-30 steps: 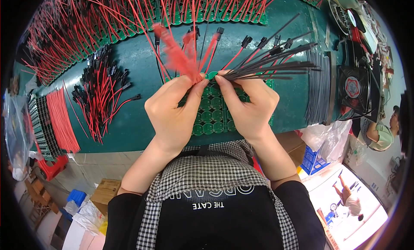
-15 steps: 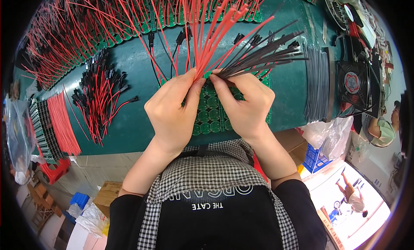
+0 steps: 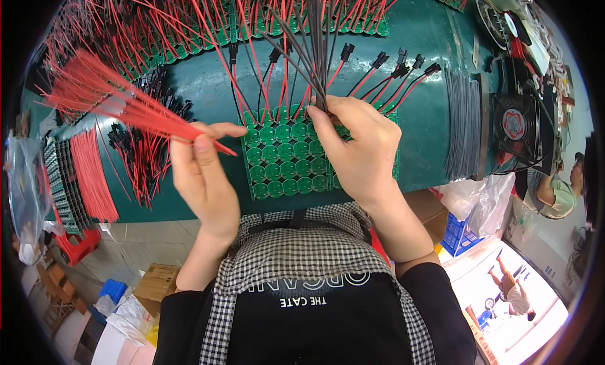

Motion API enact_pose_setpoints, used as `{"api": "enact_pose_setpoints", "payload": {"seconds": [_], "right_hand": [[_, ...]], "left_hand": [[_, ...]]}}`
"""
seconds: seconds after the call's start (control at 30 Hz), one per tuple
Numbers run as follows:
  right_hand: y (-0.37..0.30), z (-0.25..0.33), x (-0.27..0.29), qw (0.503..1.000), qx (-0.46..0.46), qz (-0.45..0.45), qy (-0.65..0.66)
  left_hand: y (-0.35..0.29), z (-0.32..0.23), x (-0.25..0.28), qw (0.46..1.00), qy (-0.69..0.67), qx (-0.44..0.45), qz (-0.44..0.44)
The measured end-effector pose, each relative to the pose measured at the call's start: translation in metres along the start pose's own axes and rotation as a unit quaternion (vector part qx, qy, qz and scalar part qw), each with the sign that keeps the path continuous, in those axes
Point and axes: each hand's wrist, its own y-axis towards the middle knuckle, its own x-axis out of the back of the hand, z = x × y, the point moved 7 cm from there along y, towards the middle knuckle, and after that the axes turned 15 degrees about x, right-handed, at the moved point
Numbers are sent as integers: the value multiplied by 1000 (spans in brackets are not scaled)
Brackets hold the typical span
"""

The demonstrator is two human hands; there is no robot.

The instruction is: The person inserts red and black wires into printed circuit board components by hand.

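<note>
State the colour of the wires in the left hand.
The wires are red, seen best in the head view.

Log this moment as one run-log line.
left hand: holds red wires | right hand: holds black wires | green circuit boards: on table

Bench topped in dark green. Strong light let in through wide opening, lower right. Far right bounded by pale wall.
</note>
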Motion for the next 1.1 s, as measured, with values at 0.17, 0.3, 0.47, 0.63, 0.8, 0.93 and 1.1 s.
{"api": "enact_pose_setpoints", "payload": {"seconds": [0.17, 0.3, 0.47, 0.63, 0.8, 0.93, 1.1], "right_hand": [[-1, -4, -1, 1000, -19, 7, 12], [-2, -6, 0, 998, -41, 8, 36], [3, -4, 10, 996, -59, 10, 65], [17, 17, -1, 997, -7, 65, 43], [27, 28, -15, 995, 22, 87, -45], [31, 32, -21, 988, 38, 110, -102], [34, 31, -25, 980, 30, 141, -136]], "left_hand": [[4, 13, 24, 999, 4, 31, -23], [1, 13, 39, 995, 31, 82, -46], [3, 18, 42, 997, 15, 73, -37], [2, 31, 43, 993, -47, 98, -44], [2, 31, 39, 993, -68, 88, -39], [0, 30, 36, 996, -45, 79, -22], [-1, 31, 34, 994, -62, 83, -17]]}}
